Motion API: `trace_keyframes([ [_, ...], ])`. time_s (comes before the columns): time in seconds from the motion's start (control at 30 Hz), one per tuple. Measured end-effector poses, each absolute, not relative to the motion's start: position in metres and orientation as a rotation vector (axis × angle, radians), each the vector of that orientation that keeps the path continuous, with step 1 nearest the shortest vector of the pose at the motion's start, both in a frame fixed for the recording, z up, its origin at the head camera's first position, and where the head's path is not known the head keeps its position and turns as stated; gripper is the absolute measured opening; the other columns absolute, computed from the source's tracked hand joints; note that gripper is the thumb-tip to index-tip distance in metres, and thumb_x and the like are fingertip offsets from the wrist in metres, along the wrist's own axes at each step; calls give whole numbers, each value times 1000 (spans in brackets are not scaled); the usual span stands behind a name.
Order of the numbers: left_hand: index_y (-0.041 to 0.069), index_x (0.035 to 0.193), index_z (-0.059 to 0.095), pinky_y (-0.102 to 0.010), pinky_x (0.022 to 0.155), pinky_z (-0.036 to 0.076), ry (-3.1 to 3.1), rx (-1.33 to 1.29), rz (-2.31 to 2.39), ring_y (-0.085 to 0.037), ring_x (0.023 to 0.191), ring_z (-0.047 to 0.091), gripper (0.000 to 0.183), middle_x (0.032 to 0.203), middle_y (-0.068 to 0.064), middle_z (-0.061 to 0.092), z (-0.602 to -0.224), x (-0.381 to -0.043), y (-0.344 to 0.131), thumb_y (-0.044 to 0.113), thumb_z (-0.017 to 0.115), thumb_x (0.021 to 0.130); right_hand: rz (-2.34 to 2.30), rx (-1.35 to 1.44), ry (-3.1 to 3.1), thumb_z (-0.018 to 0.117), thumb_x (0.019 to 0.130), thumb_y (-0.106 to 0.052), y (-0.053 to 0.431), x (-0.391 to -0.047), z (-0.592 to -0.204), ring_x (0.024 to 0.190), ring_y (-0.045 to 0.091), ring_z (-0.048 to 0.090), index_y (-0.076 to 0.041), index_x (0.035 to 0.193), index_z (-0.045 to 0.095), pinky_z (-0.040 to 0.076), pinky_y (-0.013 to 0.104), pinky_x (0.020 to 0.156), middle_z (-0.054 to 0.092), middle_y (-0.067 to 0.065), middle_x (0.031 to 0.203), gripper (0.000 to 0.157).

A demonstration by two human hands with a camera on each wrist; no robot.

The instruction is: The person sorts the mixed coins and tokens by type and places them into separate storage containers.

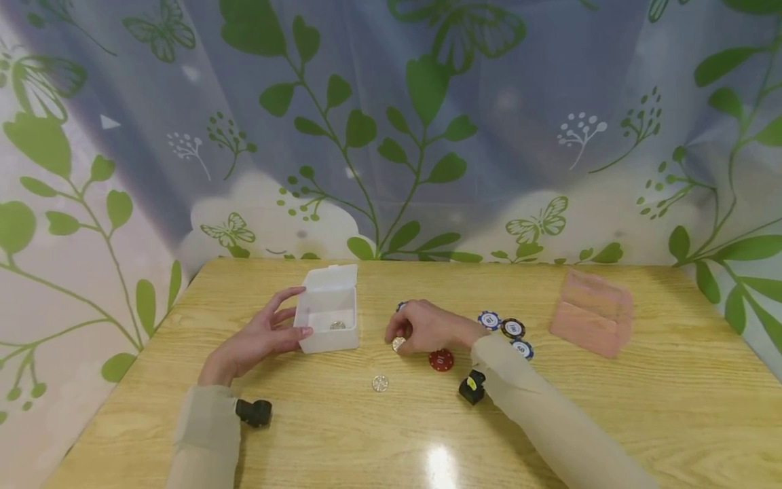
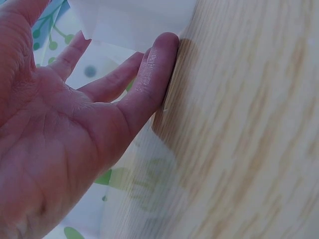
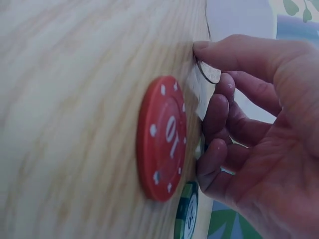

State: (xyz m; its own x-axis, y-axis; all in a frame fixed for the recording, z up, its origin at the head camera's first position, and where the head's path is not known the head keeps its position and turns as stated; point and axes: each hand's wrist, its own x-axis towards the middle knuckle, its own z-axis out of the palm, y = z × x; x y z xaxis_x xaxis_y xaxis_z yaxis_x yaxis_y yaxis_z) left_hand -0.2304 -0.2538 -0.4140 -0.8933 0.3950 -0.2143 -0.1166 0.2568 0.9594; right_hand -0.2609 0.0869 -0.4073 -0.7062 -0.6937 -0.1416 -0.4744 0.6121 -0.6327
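A small white box (image 1: 326, 343) with its hinged lid raised stands on the table, a gold-coloured coin (image 1: 338, 326) lying inside. My left hand (image 1: 263, 339) holds the box by its left side, thumb at the front wall and index finger near the lid hinge. To the right, my right hand (image 1: 427, 326) pinches another coin (image 3: 208, 74) between thumb and fingers, its edge tipped up close to the tabletop. A third coin (image 1: 380, 384) lies flat nearer me. Beside the right hand is a red poker chip (image 3: 162, 139) marked 10.
Blue-edged chips (image 1: 489, 320) and a black one (image 1: 513, 329) lie beyond my right forearm. Another blue chip (image 1: 401, 305) is partly hidden behind the right hand. A pink envelope-like piece (image 1: 591, 312) lies at the right. A patterned curtain (image 1: 391, 170) hangs along the table's far edge.
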Motion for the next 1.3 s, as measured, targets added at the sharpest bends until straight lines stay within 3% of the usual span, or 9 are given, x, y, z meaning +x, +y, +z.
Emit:
trace_keyframes([
  [0.27,29,161,15,-34,97,56,2117,250,1679,-25,124,58,84,162,-23,29,-415,-232,-254,19,70,98,-886,-914,2466,80,84,-9,91,-263,-410,80,7,57,-15,89,76,48,22,75,66,-6,84,9],
  [0.47,29,161,15,-35,97,57,2107,253,1689,-25,125,58,84,162,-23,29,-416,-232,-254,19,70,98,-973,-893,2409,85,83,-12,96,-266,-411,74,8,58,-15,82,74,49,22,71,67,-5,79,12],
  [0.93,29,162,15,-35,97,57,2108,240,1688,-25,126,58,85,163,-23,28,-416,-232,-254,19,70,98,-1158,-1002,2274,80,87,-11,104,-268,-413,70,8,58,-10,85,77,50,21,67,70,-2,78,4],
  [1.3,29,161,15,-36,97,57,2105,246,1694,-25,125,58,85,162,-23,29,-417,-232,-255,19,71,98,-1275,-1017,2286,73,87,-6,107,-262,-415,85,14,65,-5,91,73,56,29,80,73,3,91,4],
])
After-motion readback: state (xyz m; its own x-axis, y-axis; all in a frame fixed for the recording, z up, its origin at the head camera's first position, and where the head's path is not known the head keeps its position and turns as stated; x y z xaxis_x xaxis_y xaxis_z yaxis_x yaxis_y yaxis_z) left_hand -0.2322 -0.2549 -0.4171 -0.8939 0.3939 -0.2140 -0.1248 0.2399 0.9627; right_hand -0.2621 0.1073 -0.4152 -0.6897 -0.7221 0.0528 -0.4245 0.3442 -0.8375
